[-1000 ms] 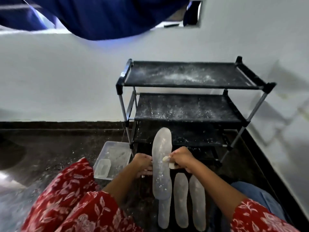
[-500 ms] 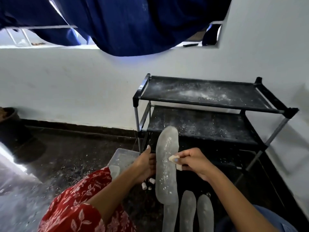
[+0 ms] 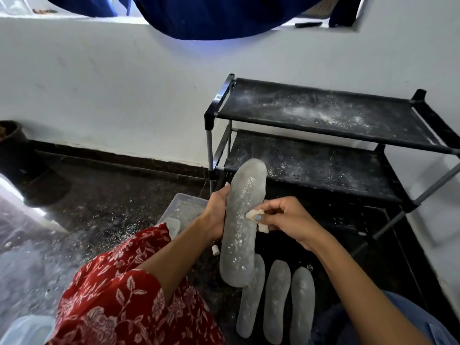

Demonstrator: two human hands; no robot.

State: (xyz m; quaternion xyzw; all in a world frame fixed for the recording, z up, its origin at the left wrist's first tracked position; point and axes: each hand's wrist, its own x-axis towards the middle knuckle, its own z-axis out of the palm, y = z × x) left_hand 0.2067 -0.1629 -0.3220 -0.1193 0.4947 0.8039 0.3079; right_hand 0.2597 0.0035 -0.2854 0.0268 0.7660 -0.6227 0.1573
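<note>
Left hand (image 3: 216,215): we are gripping the long clear mould (image 3: 241,225), fingers curled round it.
Right hand (image 3: 286,220): we are pinching a white chunk (image 3: 253,214) against the mould.

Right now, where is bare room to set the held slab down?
Free: top shelf and middle shelf, dusty, nothing on them; floor between tray and wall. Crowded: three slabs lie side by side below the held slab, a white bit beside them.

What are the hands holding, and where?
The left hand grips the long grey sole along its left edge, near the middle. The right hand pinches a small white chunk between thumb and fingertips.
</note>
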